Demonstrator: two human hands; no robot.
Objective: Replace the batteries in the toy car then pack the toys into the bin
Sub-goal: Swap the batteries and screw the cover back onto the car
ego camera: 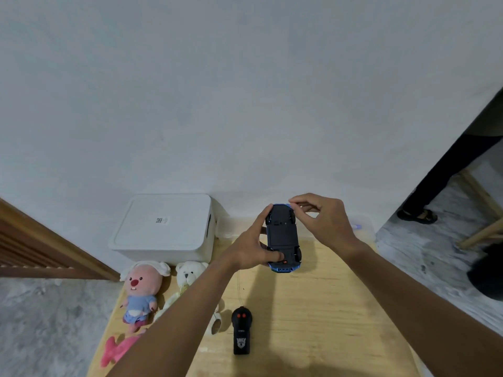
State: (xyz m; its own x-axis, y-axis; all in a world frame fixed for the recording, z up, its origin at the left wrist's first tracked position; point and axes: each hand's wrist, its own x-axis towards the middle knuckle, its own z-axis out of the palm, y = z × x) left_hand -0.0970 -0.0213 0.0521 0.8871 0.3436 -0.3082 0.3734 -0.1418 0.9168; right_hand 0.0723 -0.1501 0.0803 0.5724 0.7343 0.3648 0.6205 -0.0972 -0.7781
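A blue toy car [282, 235] is held upside down above the wooden table [321, 308], its black underside facing me. My left hand [253, 247] grips its left side, thumb pressed near the rear wheels. My right hand [324, 216] pinches at the car's far right corner with thumb and forefinger. A white lidded bin [163, 229] stands at the table's back left. A black remote control [241, 333] with red buttons lies near the table's middle. A pink beaver plush [141, 289], a white teddy bear [190, 276] and a pink plush [119, 349] lie on the left.
A clear plastic container [362, 229] sits at the back of the table behind the car. A white wall rises behind. Another person's dark trouser leg and sandal [419, 214] stand at the right on the grey floor, beside a wooden frame [479, 202].
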